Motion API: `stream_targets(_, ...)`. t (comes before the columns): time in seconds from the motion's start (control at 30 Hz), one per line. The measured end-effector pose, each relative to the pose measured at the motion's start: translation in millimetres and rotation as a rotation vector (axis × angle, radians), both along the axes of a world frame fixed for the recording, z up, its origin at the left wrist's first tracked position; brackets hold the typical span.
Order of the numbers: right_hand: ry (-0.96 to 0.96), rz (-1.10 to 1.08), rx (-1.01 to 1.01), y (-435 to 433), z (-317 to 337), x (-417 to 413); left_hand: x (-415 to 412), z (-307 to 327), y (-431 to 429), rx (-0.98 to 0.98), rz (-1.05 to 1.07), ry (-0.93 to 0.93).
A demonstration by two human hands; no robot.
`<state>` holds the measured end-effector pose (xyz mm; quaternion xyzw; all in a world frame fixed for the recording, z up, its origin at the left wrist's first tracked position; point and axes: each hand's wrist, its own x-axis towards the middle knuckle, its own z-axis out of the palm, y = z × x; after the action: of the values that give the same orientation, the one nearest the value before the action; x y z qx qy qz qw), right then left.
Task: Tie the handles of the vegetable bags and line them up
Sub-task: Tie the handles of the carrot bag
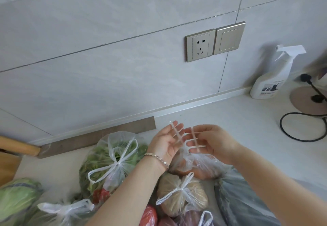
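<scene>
Several clear plastic vegetable bags lie on the white counter [221,119]. A bag of orange-brown produce [196,165] sits under my hands. My left hand [167,140] holds one of its thin handles stretched over the fingers. My right hand [210,140] holds the other handle the same way, just right of the left hand. A bag of green leaves [109,158] at the left is tied in a bow. A bag of potatoes [182,194] below my hands is tied too. A green cabbage bag [16,197] lies at the far left.
A spray bottle [272,77] stands at the back right beside a black cable [293,126] and a round mat. A wooden board [10,156] is at the left edge. A socket and switch [214,40] are on the tiled wall. A dark bag [244,201] lies at the lower right.
</scene>
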<state>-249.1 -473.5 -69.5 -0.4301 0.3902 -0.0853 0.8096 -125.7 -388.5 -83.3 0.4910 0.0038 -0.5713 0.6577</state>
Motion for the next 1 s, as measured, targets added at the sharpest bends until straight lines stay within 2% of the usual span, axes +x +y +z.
stream_targets(0.07,0.034,0.043,-0.065,8,-3,-2,-9,-4,0,0.034,-0.114,-0.193)
stream_targets(0.2,0.02,0.139,-0.048,12,-11,-3,-13,-4,2,0.093,-0.381,-0.544)
stream_targets(0.33,0.105,0.186,-0.129,12,-14,-5,-8,-11,0,0.162,-0.584,-0.909)
stream_targets(0.43,0.132,0.154,-0.173,16,-16,-7,-9,-14,5,0.178,-0.614,-1.084)
stream_targets(0.53,0.209,0.126,-0.322,23,-25,-7,-12,-21,19,0.151,-0.654,-1.437)
stream_targets(0.6,0.31,0.065,-0.327,17,-37,-14,1,-31,33,0.217,-0.701,-1.611)
stream_targets(0.67,0.377,-0.019,-0.153,4,-54,-28,18,-38,47,0.271,-0.715,-1.623)
stream_targets(0.77,0.397,-0.101,0.048,3,-75,-36,18,-33,53,0.226,-0.777,-1.657)
stream_targets(0.9,0.297,-0.243,0.019,2,-73,-11,5,-18,43,0.113,-0.716,-1.643)
stream_targets(1.0,0.214,-0.251,0.012,-12,-70,7,-1,-14,39,-0.109,-0.659,-1.639)
